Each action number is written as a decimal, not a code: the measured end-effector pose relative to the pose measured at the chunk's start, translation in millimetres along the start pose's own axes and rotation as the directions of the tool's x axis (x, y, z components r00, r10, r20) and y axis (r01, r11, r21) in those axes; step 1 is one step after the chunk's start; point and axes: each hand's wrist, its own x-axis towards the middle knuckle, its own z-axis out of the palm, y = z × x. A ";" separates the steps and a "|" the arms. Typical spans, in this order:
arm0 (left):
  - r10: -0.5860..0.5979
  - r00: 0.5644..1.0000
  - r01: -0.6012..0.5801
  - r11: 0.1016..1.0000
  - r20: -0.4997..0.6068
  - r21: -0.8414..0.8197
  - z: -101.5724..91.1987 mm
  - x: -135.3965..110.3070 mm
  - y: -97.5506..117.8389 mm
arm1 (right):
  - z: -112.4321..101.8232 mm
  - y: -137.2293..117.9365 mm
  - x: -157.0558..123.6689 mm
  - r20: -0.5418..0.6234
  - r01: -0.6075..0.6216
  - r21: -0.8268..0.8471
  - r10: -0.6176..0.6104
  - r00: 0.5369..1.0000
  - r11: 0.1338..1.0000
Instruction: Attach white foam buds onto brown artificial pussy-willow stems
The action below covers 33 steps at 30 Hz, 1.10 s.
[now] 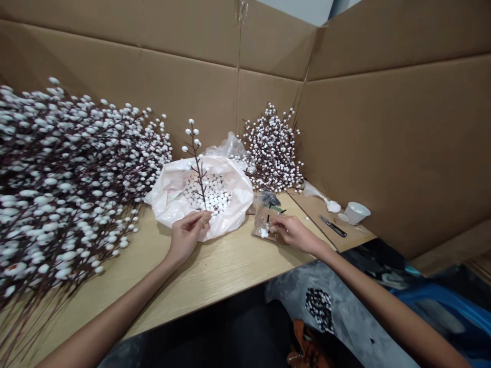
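Observation:
My left hand (187, 236) grips the base of a thin brown twig with white berries (198, 167), which stands upright over a white-and-pink plastic bag (171, 197). The bag's rolled mouth holds a mass of loose white foam beads (207, 194). My right hand (291, 234) pinches a thin dark twig piece (282, 211) above a small square of cardboard (263, 227) smeared with white paste. Finished berry branches lie in a large heap (57, 179) left of my left hand, and a smaller bundle (272, 151) stands behind the bag.
A light wooden table (215, 276) is walled at the back by folded cardboard sheets (383, 138). To the right lie a dark-handled blade tool (333, 226), a white cup (356, 212) and a crumpled white bag (316, 194). Below the table edge are dark fabric and a blue object (441, 306).

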 end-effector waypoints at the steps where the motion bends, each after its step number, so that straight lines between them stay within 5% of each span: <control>1: 0.001 1.000 -0.001 1.000 -0.002 0.002 0.1 0.0 0.3 | -0.1 0.2 0.0 0.003 -0.002 0.003 0.002 1.000 1.000; 10: 0.000 1.000 0.000 1.000 -0.001 -0.010 0.7 -0.2 2.4 | -4.8 -1.9 1.1 0.024 -0.067 0.016 0.066 0.998 0.998; 14: 0.011 1.000 -0.011 1.000 -0.011 -0.022 0.9 0.1 2.6 | -7.5 1.2 4.5 0.064 -0.174 0.249 0.163 0.985 0.953; 18: 0.003 1.000 -0.004 0.999 -0.014 -0.039 0.6 0.6 2.0 | -15.5 -5.7 14.8 0.104 -0.257 0.639 0.249 0.963 0.725; 22: -0.031 0.999 0.029 0.996 -0.023 -0.082 0.2 -0.8 1.8 | -26.5 -29.3 37.0 0.078 -0.223 0.837 0.295 0.952 0.499; 27: -0.025 0.999 0.022 0.997 -0.032 -0.075 0.5 -6.2 2.5 | -30.9 -64.9 78.5 0.035 -0.110 0.953 0.258 0.966 0.282; 33: -0.001 1.000 0.000 0.999 -0.029 -0.055 -0.7 -7.8 2.8 | -11.3 -96.1 123.2 -0.100 0.071 0.985 0.183 0.978 0.157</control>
